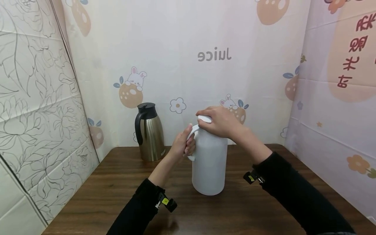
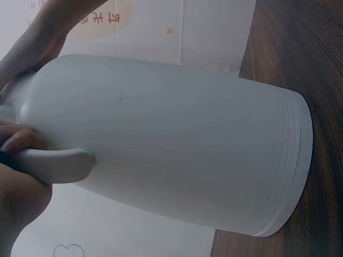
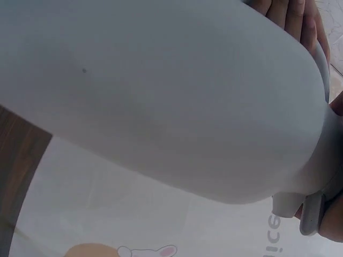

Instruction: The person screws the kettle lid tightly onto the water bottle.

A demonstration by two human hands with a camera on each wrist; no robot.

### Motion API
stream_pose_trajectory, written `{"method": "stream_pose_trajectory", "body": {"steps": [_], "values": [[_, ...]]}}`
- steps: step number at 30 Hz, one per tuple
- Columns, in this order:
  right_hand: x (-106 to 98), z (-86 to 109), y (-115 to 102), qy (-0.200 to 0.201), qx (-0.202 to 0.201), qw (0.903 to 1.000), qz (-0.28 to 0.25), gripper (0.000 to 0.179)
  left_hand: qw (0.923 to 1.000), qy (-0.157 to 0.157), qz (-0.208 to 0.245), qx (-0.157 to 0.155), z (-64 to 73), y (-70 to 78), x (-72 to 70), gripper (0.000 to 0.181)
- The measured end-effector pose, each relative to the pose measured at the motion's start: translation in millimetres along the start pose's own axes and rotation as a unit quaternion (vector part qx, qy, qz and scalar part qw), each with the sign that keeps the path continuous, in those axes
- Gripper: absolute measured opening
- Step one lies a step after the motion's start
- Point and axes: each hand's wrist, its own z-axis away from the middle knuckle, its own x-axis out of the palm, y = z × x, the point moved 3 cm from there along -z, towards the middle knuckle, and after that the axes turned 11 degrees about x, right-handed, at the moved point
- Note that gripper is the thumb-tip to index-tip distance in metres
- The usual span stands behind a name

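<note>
A white vacuum jug is upright at the middle of the wooden table. My left hand grips its side handle, fingers wrapped round and thumb up along the top. From the right, my right hand lies over the jug's lid, holding it between thumb and fingers. The left wrist view shows the jug's body sideways, down to its ringed base. In the right wrist view the jug covers most of the picture, and its spout shows near the lid. My right palm hides part of the lid.
A steel vacuum jug with a black lid and handle stands at the table's back left. The brown wooden table ends at a printed curtain behind, with more printed cloth on both sides.
</note>
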Motion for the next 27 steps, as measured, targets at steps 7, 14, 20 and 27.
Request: {"method": "stream_pose_trajectory", "body": {"steps": [7,14,20,27], "values": [[1.3,0.0,-8.8,0.010,0.046,0.9986,0.023,0.036,1.0000,0.004,0.002,-0.006,0.3,0.0,-0.1,0.060],[5.3,-0.8,-19.8,0.031,0.095,0.9926,0.069,0.032,0.9999,0.007,0.007,-0.009,-0.1,-0.2,0.0,0.060],[7.2,-0.6,-26.5,0.040,0.129,0.9855,0.103,0.032,0.9998,0.014,0.003,-0.014,-0.1,-1.9,-1.6,0.059],[2.9,0.7,-29.1,0.021,0.144,0.9832,0.110,0.042,0.9999,-0.006,-0.010,0.006,-1.9,-1.1,-1.3,0.061]]}}
